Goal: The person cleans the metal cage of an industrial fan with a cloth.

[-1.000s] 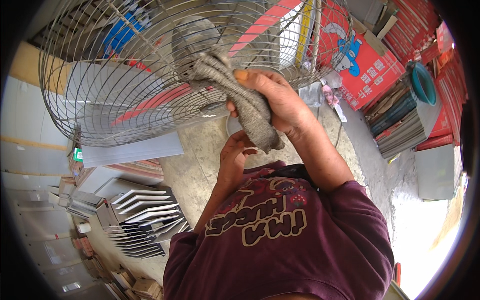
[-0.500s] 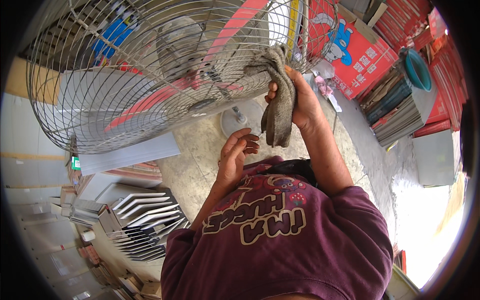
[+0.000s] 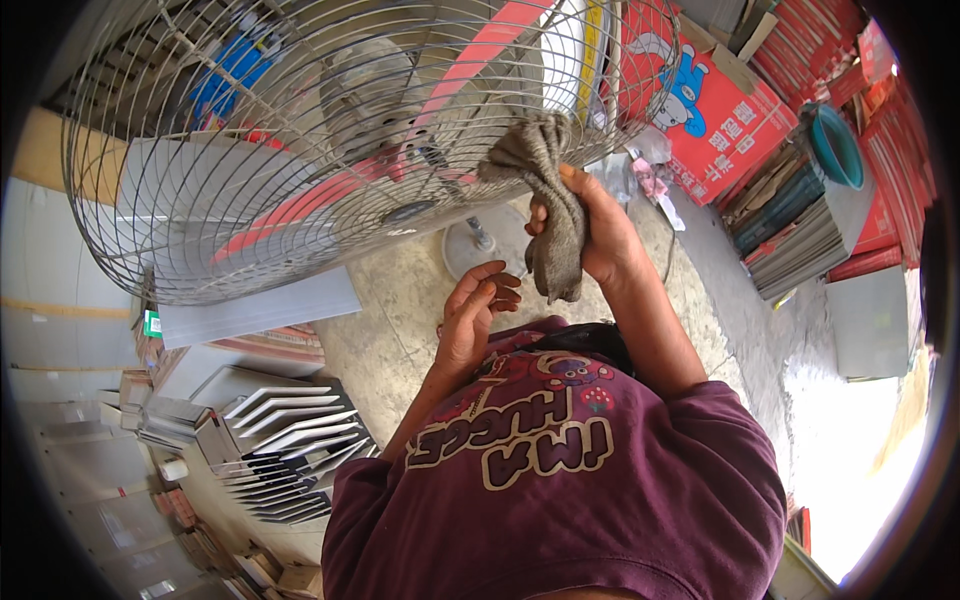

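My right hand (image 3: 610,235) is closed round a dirty grey-brown rag (image 3: 556,235). The rag's bunched upper end lies against or just in front of the wire guard of a large fan (image 3: 410,213), and its lower end hangs below my fingers. Red blades (image 3: 290,212) show through the guard and are not blurred. Left of the rag's hanging end, my left hand (image 3: 470,315) is held in the air with loosely curled fingers apart, holding nothing.
The fan's round base (image 3: 475,245) stands on the concrete floor. White panels (image 3: 290,410) sit in a rack at lower left. At right are a red carton (image 3: 715,130), a teal basin (image 3: 836,147) and stacked boards (image 3: 790,240). A plastic bag (image 3: 620,178) lies near the guard.
My right hand and the rag have come slightly down, toward me, and the rag's upper end has spread into a fan shape. My left hand stays nearly where it was.
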`<state>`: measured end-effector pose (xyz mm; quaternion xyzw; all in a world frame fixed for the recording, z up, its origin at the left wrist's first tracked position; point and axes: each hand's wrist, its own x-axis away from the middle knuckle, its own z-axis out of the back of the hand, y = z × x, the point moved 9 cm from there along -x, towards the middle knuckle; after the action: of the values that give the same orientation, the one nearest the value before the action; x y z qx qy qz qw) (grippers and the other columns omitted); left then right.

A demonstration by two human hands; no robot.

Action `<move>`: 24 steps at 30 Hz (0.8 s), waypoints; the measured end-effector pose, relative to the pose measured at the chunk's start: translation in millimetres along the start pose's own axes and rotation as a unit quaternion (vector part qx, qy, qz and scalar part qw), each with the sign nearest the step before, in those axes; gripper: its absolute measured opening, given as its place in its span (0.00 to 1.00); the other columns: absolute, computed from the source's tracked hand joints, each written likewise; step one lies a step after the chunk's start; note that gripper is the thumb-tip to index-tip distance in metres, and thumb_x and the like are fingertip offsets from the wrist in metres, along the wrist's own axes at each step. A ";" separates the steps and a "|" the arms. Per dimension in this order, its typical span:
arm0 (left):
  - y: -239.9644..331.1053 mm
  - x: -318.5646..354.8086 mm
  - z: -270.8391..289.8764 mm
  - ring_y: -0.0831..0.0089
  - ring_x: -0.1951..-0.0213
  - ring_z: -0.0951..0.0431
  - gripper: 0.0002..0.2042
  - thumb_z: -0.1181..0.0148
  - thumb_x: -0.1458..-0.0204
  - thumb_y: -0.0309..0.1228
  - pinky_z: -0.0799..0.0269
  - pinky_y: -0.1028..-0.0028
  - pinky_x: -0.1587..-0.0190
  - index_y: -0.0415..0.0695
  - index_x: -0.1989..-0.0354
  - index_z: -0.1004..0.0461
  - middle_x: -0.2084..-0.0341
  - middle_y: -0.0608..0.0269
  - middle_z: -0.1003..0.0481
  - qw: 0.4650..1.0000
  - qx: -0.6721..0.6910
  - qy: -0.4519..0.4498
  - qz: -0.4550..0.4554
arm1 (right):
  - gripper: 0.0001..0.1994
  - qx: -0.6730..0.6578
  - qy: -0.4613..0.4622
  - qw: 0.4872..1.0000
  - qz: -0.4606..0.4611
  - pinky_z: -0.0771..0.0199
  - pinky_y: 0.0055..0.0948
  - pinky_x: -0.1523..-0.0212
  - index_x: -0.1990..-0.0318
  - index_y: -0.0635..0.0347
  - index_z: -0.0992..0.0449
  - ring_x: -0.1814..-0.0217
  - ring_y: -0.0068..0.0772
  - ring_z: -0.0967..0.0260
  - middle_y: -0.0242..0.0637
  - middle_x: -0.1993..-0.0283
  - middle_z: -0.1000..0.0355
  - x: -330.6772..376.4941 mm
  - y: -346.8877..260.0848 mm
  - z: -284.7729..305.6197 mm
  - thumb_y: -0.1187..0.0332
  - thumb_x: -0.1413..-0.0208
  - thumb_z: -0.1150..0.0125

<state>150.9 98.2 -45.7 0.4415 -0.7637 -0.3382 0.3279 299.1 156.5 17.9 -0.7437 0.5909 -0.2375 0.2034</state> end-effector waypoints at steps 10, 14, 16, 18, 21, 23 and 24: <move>2.6 2.3 5.2 0.70 0.60 0.27 0.19 0.48 0.46 0.33 0.33 0.69 0.56 0.39 0.48 0.36 0.57 0.57 0.28 0.999 0.020 0.048 -0.002 | 0.19 0.112 -0.143 0.983 -0.032 0.25 0.26 0.68 0.54 0.71 0.32 0.72 0.31 0.28 0.45 0.68 0.27 -2.1 -3.7 -124.8 0.60 0.42 0.50; -13.2 2.3 22.8 0.68 0.60 0.27 0.19 0.48 0.47 0.33 0.33 0.68 0.56 0.38 0.48 0.36 0.58 0.57 0.28 1.000 0.016 0.022 0.006 | 0.20 0.098 -0.156 0.983 -0.012 0.25 0.25 0.69 0.53 0.70 0.32 0.72 0.29 0.28 0.43 0.69 0.27 -13.3 -18.1 -134.8 0.59 0.42 0.50; -9.0 1.4 18.0 0.68 0.61 0.27 0.19 0.48 0.47 0.32 0.33 0.68 0.56 0.38 0.48 0.36 0.60 0.57 0.27 1.000 0.017 0.013 0.005 | 0.19 0.067 -0.136 0.988 -0.003 0.25 0.24 0.70 0.54 0.70 0.30 0.72 0.28 0.27 0.42 0.70 0.26 -16.9 -29.2 -123.8 0.60 0.43 0.47; -6.0 1.0 13.0 0.68 0.62 0.26 0.18 0.48 0.47 0.32 0.33 0.68 0.55 0.37 0.48 0.36 0.61 0.56 0.27 1.000 0.016 0.010 0.008 | 0.20 0.081 -0.120 0.989 0.013 0.27 0.28 0.66 0.51 0.65 0.34 0.72 0.28 0.31 0.39 0.71 0.29 -18.7 -37.1 -106.2 0.57 0.40 0.55; -5.3 1.2 7.9 0.69 0.63 0.26 0.18 0.49 0.46 0.32 0.33 0.69 0.55 0.37 0.48 0.35 0.61 0.56 0.27 1.000 0.005 0.014 0.018 | 0.17 0.048 -0.083 0.995 0.022 0.32 0.33 0.64 0.54 0.61 0.33 0.74 0.31 0.34 0.38 0.73 0.30 -14.9 -46.3 -80.0 0.56 0.40 0.55; -5.7 1.2 5.4 0.70 0.63 0.26 0.18 0.49 0.45 0.32 0.33 0.70 0.56 0.37 0.48 0.35 0.61 0.56 0.27 1.000 -0.009 0.014 0.025 | 0.16 0.020 -0.086 0.996 0.030 0.33 0.32 0.64 0.55 0.59 0.32 0.72 0.30 0.34 0.37 0.73 0.31 -13.1 -47.6 -59.8 0.55 0.40 0.54; -6.0 1.4 5.2 0.70 0.63 0.26 0.18 0.49 0.45 0.32 0.33 0.70 0.56 0.37 0.48 0.35 0.61 0.56 0.27 1.000 -0.010 0.011 0.025 | 0.16 0.007 -0.083 0.996 0.032 0.34 0.32 0.64 0.56 0.58 0.32 0.71 0.31 0.35 0.36 0.73 0.31 -12.1 -46.9 -49.1 0.55 0.40 0.54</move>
<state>148.9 95.8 -53.2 0.4227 -0.7673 -0.3326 0.3494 304.3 177.5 83.4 -0.7405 0.5935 -0.1721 0.2643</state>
